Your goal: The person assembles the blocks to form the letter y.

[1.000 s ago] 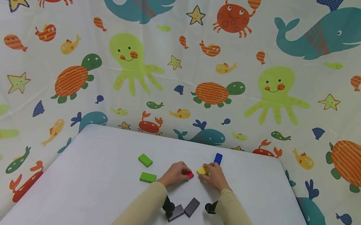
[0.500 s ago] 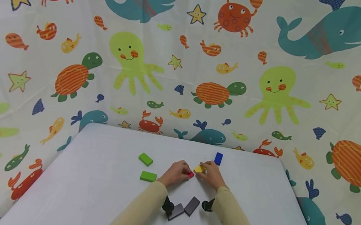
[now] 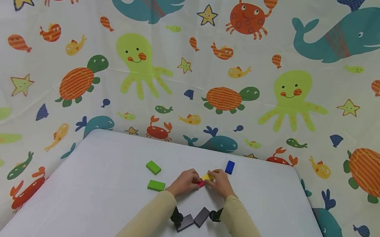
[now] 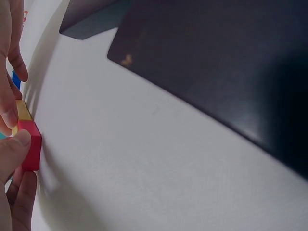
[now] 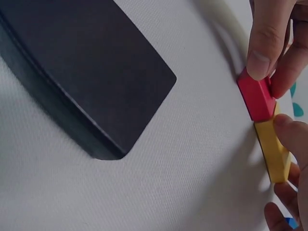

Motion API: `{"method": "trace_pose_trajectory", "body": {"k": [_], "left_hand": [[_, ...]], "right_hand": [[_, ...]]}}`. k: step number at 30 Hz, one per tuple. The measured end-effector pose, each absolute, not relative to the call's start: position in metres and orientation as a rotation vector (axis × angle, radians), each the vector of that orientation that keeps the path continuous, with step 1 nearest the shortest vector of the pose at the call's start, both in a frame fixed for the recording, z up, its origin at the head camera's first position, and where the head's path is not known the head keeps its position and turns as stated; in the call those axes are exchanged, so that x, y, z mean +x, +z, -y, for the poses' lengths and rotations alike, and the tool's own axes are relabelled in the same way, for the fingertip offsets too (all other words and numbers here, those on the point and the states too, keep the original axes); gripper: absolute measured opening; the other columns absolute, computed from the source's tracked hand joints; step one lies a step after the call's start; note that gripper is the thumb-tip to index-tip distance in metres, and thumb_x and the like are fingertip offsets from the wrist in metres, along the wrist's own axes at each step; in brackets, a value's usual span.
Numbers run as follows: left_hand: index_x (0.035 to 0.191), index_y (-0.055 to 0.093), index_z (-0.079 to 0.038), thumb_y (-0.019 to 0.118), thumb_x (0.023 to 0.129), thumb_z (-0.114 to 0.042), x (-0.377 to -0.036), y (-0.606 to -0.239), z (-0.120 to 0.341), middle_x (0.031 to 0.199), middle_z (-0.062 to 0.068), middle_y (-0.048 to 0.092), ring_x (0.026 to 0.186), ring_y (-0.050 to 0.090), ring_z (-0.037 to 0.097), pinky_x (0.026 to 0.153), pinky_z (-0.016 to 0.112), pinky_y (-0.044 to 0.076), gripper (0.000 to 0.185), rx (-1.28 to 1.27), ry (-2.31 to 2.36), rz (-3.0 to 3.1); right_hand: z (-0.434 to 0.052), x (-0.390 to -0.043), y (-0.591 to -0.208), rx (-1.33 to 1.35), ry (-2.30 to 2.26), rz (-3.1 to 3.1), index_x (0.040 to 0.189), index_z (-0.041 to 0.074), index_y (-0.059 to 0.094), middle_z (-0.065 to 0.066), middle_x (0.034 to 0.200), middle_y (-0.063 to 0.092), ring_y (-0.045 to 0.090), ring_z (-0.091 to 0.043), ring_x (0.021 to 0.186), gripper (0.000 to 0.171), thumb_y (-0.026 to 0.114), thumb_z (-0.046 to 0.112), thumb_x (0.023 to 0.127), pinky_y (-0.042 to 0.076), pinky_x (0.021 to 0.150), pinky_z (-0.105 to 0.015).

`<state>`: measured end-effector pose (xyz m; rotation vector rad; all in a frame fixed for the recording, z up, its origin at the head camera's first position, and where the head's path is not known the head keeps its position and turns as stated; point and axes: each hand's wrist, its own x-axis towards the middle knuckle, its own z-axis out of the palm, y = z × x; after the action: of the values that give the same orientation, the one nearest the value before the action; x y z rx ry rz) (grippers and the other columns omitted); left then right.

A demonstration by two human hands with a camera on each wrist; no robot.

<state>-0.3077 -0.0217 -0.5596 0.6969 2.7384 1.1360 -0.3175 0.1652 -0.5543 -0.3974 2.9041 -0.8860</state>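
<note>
My left hand pinches a small red block that lies on the white table. My right hand pinches a yellow block whose end touches the red one. In the right wrist view the red block and the yellow block meet end to end, with fingertips on each. The left wrist view shows the red block under my thumb, the yellow block just behind it.
Two dark grey blocks lie between my forearms, near the table's front. Two green blocks sit left of my left hand. A blue block lies behind my right hand. A sea-animal printed cloth surrounds the table.
My right hand slid the yellow block leftward until it met the red block. The left hand stayed put with the red block.
</note>
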Motion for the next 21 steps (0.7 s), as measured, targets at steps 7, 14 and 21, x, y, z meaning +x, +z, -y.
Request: {"method": "trace_pose_trajectory", "body": {"k": [7, 14, 21], "left_hand": [[0.102, 0.076, -0.002, 0.075, 0.085, -0.009, -0.307, -0.5611, 0.0205, 0.102, 0.004, 0.06, 0.095, 0.056, 0.018, 0.088, 0.03, 0.051, 0.018, 0.659, 1.125, -2.743], [0.101, 0.076, -0.003, 0.075, 0.086, -0.009, -0.3063, -0.5606, 0.0199, 0.1, 0.003, 0.06, 0.094, 0.056, 0.017, 0.088, 0.029, 0.051, 0.016, 0.647, 1.125, -2.753], [0.101, 0.076, -0.004, 0.075, 0.086, -0.011, -0.3053, -0.5606, 0.0194, 0.1, 0.002, 0.06, 0.094, 0.056, 0.016, 0.089, 0.029, 0.051, 0.017, 0.611, 1.128, -2.751]], "right_hand": [[-0.1645, -0.3154, -0.554, -0.408, -0.909, -2.893, 0.13, 0.001, 0.061, -0.021, 0.124, 0.054, 0.049, -0.037, 0.117, 0.046, 0.072, 0.019, 0.09, 0.041, 0.103, -0.051], [-0.1637, -0.3157, -0.5542, -0.422, -0.91, -2.889, 0.131, 0.001, 0.061, -0.021, 0.126, 0.054, 0.049, -0.036, 0.119, 0.045, 0.071, 0.019, 0.09, 0.041, 0.103, -0.051], [-0.1619, -0.3151, -0.5524, -0.422, -0.899, -2.888, 0.13, 0.001, 0.062, -0.022, 0.125, 0.054, 0.05, -0.037, 0.117, 0.045, 0.072, 0.018, 0.09, 0.041, 0.102, -0.051]]}}
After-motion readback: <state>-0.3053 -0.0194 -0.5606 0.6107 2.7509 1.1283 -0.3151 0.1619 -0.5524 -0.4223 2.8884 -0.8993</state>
